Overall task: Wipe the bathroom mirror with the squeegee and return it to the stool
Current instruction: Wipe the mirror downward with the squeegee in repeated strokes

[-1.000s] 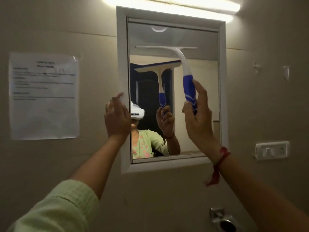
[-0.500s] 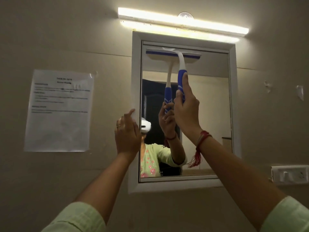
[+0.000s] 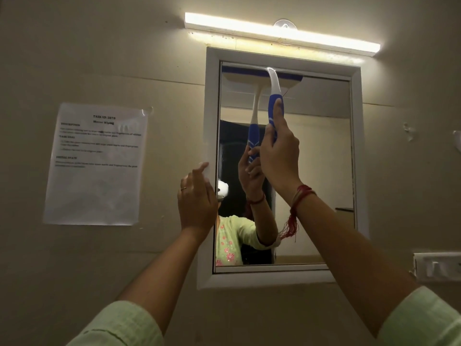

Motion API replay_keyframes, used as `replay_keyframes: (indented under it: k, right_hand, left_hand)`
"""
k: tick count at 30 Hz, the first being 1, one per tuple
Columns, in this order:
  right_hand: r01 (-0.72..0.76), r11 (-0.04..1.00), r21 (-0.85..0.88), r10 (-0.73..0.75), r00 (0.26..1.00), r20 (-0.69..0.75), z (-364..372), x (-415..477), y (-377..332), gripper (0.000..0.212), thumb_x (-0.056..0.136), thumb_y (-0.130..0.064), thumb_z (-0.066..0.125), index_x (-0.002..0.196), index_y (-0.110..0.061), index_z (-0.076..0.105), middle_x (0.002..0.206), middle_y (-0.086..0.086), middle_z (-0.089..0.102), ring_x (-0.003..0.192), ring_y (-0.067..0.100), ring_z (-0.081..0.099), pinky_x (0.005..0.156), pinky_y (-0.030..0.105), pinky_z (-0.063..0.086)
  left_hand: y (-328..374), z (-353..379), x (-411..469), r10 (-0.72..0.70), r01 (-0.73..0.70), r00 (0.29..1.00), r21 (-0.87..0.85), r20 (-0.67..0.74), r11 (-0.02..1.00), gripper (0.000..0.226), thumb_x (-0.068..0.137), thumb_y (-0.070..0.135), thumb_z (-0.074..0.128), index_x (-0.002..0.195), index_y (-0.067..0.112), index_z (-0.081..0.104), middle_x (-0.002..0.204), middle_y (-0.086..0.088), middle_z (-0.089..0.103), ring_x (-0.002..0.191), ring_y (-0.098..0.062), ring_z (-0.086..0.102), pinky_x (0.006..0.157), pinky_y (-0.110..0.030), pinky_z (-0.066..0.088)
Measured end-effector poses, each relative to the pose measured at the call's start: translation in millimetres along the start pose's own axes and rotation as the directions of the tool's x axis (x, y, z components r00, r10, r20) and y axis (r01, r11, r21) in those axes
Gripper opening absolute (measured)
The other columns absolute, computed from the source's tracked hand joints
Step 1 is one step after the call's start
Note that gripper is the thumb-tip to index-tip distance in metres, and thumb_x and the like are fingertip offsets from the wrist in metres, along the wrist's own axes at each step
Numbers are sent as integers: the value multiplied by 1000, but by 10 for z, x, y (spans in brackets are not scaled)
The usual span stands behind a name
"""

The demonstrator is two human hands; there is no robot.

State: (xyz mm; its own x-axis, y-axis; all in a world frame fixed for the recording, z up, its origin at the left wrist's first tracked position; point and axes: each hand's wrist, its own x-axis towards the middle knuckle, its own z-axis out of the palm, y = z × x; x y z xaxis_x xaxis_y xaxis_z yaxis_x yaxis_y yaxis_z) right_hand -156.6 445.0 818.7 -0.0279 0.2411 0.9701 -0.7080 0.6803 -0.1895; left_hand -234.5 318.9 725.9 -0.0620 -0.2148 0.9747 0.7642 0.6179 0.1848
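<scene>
A white-framed mirror (image 3: 309, 176) hangs on the beige wall. My right hand (image 3: 279, 156) grips the blue handle of a white and blue squeegee (image 3: 274, 96), index finger stretched up along the handle. Its blade lies against the glass at the mirror's top edge. My left hand (image 3: 197, 198) rests on the mirror's left frame with its fingers straight, a ring on one finger. The glass reflects the squeegee, my arm and a light green sleeve. The stool is out of view.
A lit tube light (image 3: 282, 33) runs above the mirror. A printed paper sheet (image 3: 96, 163) is taped to the wall at the left. A white switch plate (image 3: 436, 267) sits at the right, below the mirror's level.
My right hand has lifted the squeegee from the upper middle of the glass up to the mirror's top edge. The left hand has stayed on the frame.
</scene>
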Motion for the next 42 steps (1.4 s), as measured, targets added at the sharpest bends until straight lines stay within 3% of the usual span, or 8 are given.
replay_keyframes:
  k: [4,7,9,11,17,30,35,42]
  right_hand:
    - [5,999,-39,-5,1000,13,7,16,11,53,97,-17,41,145,-16,18,106,8,64,83,18,65,81,30,55]
    - [38,996,-86,-37,999,18,1,38,70,55,96,-17,42,145,-15,18,93,-3,59,73,9,61,70,7,48]
    - [50,992,-118,-47,999,27,-11,46,88,56,96,-17,43,145,-14,18,89,-7,54,70,4,57,64,-1,40]
    - [51,988,-145,-45,998,40,-17,45,89,56,96,-18,43,146,-14,17,90,-6,55,71,5,57,67,2,40]
    - [54,979,-197,-45,998,51,18,-9,-16,61,95,-16,44,146,-15,12,111,13,62,90,22,64,84,37,55]
    - [57,972,-230,-33,994,108,-119,-333,93,59,96,-18,42,147,-18,11,97,12,62,80,17,61,79,35,55]
    - [54,975,-218,-24,990,140,-154,-512,123,60,96,-19,40,147,-22,7,93,14,60,76,18,61,75,40,56]
    - [27,977,-213,5,989,150,-205,-706,127,61,96,-20,41,146,-23,6,94,13,58,77,18,60,78,38,56]
  left_hand:
    - [-23,26,9,-10,10,1000,13,4,1000,33,95,19,31,122,7,46,99,-15,64,92,-28,58,79,-35,43]
    - [-34,38,9,-1,1,1000,17,0,1000,33,95,18,32,123,8,46,100,-16,63,93,-29,57,78,-34,41]
    - [-37,36,10,-2,1,1000,12,1,1000,34,95,19,31,123,8,45,101,-17,63,93,-30,57,78,-36,43]
    - [-31,33,9,-2,2,1000,7,0,1000,36,95,22,29,123,7,46,101,-17,63,93,-30,57,77,-39,45]
    - [-51,46,0,-5,5,1000,11,-15,1000,31,95,15,34,122,9,46,102,-15,63,95,-29,56,78,-33,40]
    - [-39,48,1,-5,6,999,11,-36,1000,30,95,17,33,121,9,46,105,-16,64,97,-29,57,79,-30,39]
    - [-23,42,2,10,-10,1000,-6,-27,1000,30,96,14,33,123,6,44,104,-19,61,90,-28,58,65,-31,45]
    - [-23,40,-3,10,-10,999,5,-34,1000,30,97,12,34,123,6,45,104,-19,62,88,-28,60,64,-28,43]
